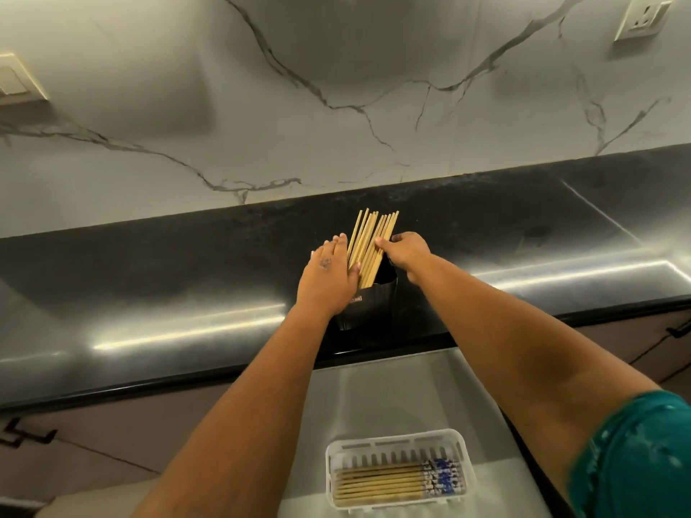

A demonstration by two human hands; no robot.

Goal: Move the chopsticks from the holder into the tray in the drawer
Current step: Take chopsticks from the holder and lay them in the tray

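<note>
A bundle of several bamboo chopsticks [374, 237] stands in a black holder [374, 304] near the front edge of the dark counter. My left hand [329, 278] presses against the bundle's left side, with the thumb across the sticks. On the right side, my right hand [407, 252] pinches the bundle between thumb and fingers. Below, in the open drawer [392, 386], sits a white slotted tray [336, 465] holding several chopsticks with blue patterned ends [392, 484] that lie side by side.
The black counter [149, 293] runs left to right under a marbled wall [299, 106]. Wall sockets sit at the upper right [643, 16] and at the far left [18, 80]. Drawer handles show at lower left [26, 435] and far right [680, 330].
</note>
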